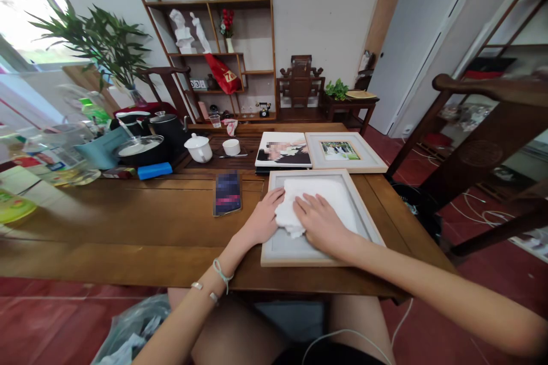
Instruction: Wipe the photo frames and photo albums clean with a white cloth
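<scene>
A light wooden picture frame (363, 205) lies flat on the dark wooden table (128, 222) in front of me. A white cloth (329, 197) is spread inside it. My left hand (263, 219) rests on the frame's left edge, its fingers flat and touching the cloth. My right hand (321, 222) lies palm down on the bunched near part of the cloth, fingers stretched out. A phone (227, 193) lies face up just left of the frame.
Behind the frame lie a photo print (283, 149) and a second framed photo (343, 151). A white teapot (198, 148), a cup (232, 147), a kettle (171, 128) and containers crowd the table's left. A wooden chair (492, 142) stands at right.
</scene>
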Tool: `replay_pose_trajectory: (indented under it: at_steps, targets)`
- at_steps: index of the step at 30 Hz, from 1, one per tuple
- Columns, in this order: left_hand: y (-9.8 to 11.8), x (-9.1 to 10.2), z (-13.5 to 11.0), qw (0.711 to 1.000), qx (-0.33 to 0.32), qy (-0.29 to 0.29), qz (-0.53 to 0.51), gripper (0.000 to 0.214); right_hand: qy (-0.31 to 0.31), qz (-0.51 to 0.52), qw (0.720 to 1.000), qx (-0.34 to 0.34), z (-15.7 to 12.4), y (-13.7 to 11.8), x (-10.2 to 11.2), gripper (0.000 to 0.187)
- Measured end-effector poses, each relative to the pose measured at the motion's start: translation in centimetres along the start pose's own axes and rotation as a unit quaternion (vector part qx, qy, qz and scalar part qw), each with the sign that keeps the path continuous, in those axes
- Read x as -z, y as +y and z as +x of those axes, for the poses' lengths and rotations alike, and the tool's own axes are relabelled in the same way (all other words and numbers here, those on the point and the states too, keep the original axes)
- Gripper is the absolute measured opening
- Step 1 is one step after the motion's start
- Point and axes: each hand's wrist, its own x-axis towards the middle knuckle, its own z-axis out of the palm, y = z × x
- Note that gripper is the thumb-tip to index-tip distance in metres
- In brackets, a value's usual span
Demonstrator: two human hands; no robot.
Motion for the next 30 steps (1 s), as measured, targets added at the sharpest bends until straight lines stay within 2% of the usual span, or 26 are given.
replay_pose_trajectory:
  at_steps: [5, 8, 11, 15, 19, 22, 24, 26, 28, 30]
  targets:
    - [0.2, -0.1, 0.0, 0.999, 0.034, -0.005, 0.022, 0.052, 0.039, -0.006, 0.997, -0.073, 2.7, 5.5, -0.7, 0.06]
    - [0.1, -0.2, 0.0, 0.999, 0.03, -0.007, 0.026, 0.054, 0.056, -0.008, 0.993, -0.108, 3.2, 6.9, -0.8, 0.063]
    - [0.0, -0.2, 0.0, 0.999, 0.027, -0.002, 0.023, 0.054, 0.017, -0.01, 0.993, -0.114, 2.8, 6.1, -0.7, 0.066]
    - [-0.2, -0.3, 0.0, 0.999, 0.032, 0.003, 0.01, 0.053, -0.053, 0.002, 0.995, -0.083, 0.6, 2.7, 0.5, 0.062]
    - [-0.2, -0.4, -0.2, 0.999, 0.048, 0.021, -0.01, 0.051, -0.101, 0.069, 0.993, 0.004, -3.7, -0.5, 3.1, 0.062]
    - [-0.2, -0.2, -0.3, 0.997, 0.062, 0.041, -0.022, 0.05, -0.11, 0.15, 0.981, 0.051, -6.8, -0.7, 5.9, 0.06]
    - [-0.1, -0.1, -0.3, 0.995, 0.076, 0.055, -0.023, 0.05, -0.132, 0.22, 0.964, 0.073, -8.3, 0.7, 7.8, 0.062]
    - [-0.1, 0.0, -0.3, 0.992, 0.097, 0.073, -0.024, 0.05, -0.117, 0.289, 0.948, 0.065, -9.1, 3.0, 9.2, 0.053]
    - [0.0, 0.0, -0.3, 0.987, 0.123, 0.101, -0.034, 0.051, -0.07, 0.348, 0.934, 0.034, -9.5, 5.8, 9.6, 0.032]
    - [0.0, 0.0, -0.2, 0.976, 0.16, 0.131, -0.063, 0.052, 0.01, 0.396, 0.917, -0.043, -9.8, 8.7, 9.0, 0.017]
